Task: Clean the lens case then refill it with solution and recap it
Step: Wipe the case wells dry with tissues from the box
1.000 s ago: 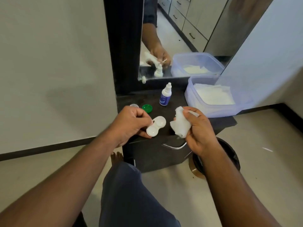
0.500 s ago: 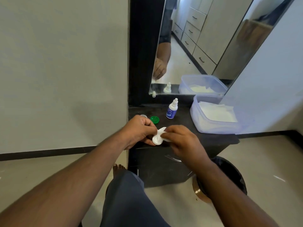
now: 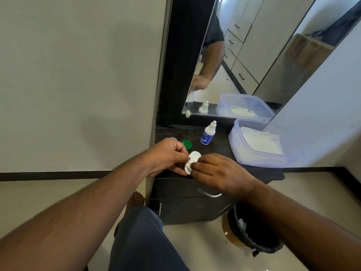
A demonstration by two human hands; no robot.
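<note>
Dark vanity top: left hand pinches white plastic twin-well lens case; right hand fingers curled, pressing into it.

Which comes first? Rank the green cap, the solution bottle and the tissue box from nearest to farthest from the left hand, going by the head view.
1. Green cap: just beyond the left hand, beside its knuckles.
2. Solution bottle: farther back and to the right, standing near the mirror.
3. Tissue box: farthest, at the right end of the dark counter.
</note>
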